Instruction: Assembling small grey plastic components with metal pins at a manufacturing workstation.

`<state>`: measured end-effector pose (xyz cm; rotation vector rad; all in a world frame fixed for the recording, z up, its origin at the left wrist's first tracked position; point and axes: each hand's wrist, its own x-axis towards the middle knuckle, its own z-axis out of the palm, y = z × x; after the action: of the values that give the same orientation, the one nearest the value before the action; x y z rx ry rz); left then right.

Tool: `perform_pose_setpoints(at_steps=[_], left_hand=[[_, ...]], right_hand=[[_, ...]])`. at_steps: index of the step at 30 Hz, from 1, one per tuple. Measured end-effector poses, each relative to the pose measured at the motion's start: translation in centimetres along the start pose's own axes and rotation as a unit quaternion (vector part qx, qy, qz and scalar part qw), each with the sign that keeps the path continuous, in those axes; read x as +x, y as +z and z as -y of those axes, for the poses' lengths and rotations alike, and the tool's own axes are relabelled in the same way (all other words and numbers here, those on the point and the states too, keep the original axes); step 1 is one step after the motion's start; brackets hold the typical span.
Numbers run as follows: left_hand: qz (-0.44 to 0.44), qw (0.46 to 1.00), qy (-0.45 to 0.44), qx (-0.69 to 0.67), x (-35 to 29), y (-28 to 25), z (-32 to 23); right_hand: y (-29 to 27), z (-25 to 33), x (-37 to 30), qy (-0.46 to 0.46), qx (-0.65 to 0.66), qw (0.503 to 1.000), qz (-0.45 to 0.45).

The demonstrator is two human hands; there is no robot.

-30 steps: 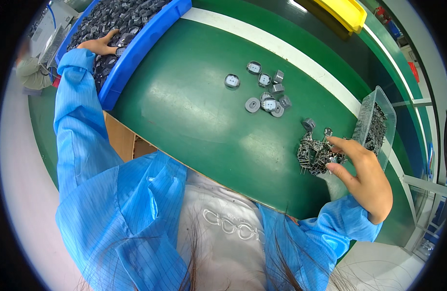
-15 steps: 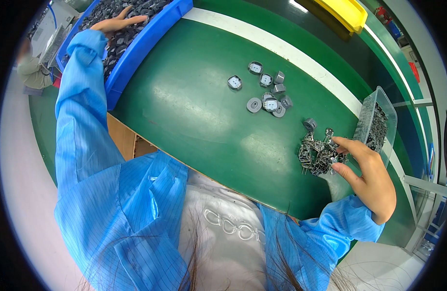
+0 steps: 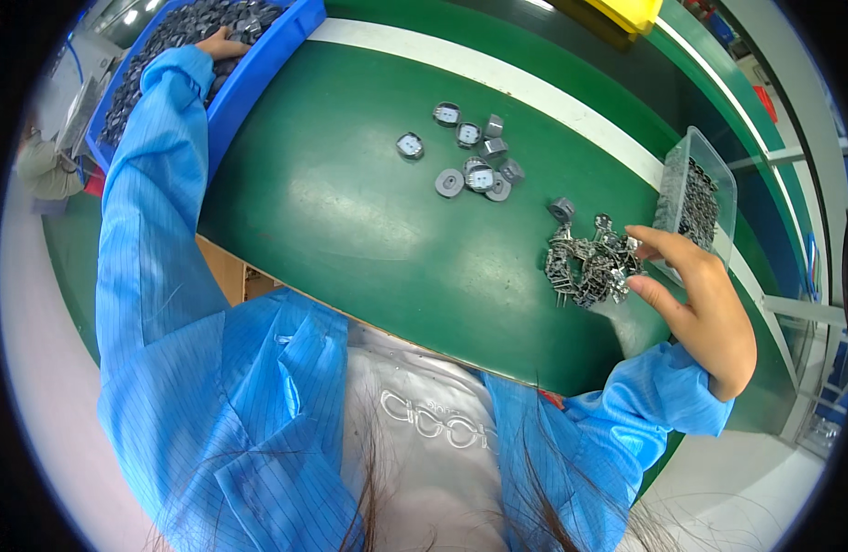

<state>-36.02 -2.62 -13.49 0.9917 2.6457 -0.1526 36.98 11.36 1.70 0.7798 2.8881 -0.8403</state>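
Note:
At the upper left, my left hand [image 3: 223, 44] is down among dark grey plastic parts [image 3: 157, 87] that fill a blue bin [image 3: 258, 87]. Most of its fingers are hidden or too small to make out. My right hand [image 3: 700, 299] curves beside a tangled pile of small metal-and-black parts [image 3: 589, 262], thumb and forefinger apart at the pile's right edge. Nothing shows gripped between them. Just beyond the pile lies a single grey round housing [image 3: 561, 210]. Several more grey housings [image 3: 449, 182] lie in a loose group mid-table, some with pale inserts facing up.
A clear plastic box [image 3: 668, 198] of small metal parts stands at the right, beyond my right hand. Across the green table [image 3: 350, 184] runs a white strip [image 3: 497, 78]. A yellow tray [image 3: 626, 13] is at the far edge. Someone's sleeve [image 3: 48, 170] shows at far left.
My left hand has gone from spread fingers over the bin to reaching in among the dark parts. My right thumb and forefinger have drawn slightly away from the pile. The whole view has shifted somewhat.

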Motion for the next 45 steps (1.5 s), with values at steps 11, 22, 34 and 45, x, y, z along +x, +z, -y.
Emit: perform_pose_setpoints(at_steps=[11,22,34,45], left_hand=[[-0.141,0.98,0.113,-0.086,-3.7,2.0,1.1],[-0.372,0.896,0.133,-0.204,-5.8,0.7,1.2],[-0.142,0.824,0.476,-0.273,-26.0,0.1,-27.6],[-0.221,0.734,0.642,-0.031,-26.3,8.2,-36.3]], right_hand=[[-0.6,-1.1,-0.9,0.018,-0.017,1.0,-0.016],[-0.7,-0.7,-1.3,0.01,0.018,1.0,-0.018],[-0.4,-1.6,-1.1,0.022,-0.007,0.999,-0.028],[0.3,-1.0,-0.5,0.029,-0.039,0.997,-0.053]])
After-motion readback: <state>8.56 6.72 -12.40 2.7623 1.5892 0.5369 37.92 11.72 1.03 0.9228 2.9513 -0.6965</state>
